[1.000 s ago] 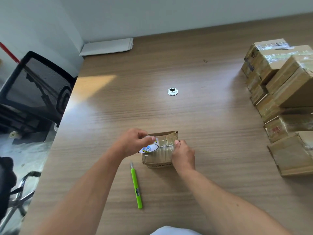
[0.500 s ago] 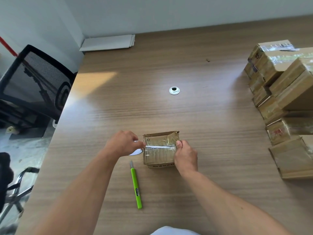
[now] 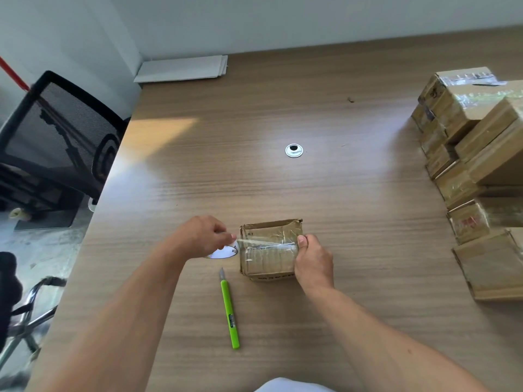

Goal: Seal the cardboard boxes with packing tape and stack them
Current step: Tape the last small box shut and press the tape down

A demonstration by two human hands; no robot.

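Observation:
A small cardboard box (image 3: 268, 260) sits on the wooden table in front of me. My left hand (image 3: 202, 236) grips a roll of clear packing tape (image 3: 225, 251) just left of the box. A strip of tape (image 3: 266, 242) stretches from the roll across the box's top. My right hand (image 3: 312, 257) holds the box's right side, its thumb pressing the tape end at the right edge. A green utility knife (image 3: 229, 311) lies on the table below the roll, touched by neither hand.
Several taped cardboard boxes (image 3: 478, 171) are piled along the table's right side. A round cable grommet (image 3: 294, 150) sits mid-table. White flat sheets (image 3: 182, 69) lie at the far left corner. A black mesh chair (image 3: 56, 137) stands beside the left edge.
My left hand has drawn the tape roll leftward off the box, down toward the table, stretching a strip across the top. My right hand stays at the box's right edge.

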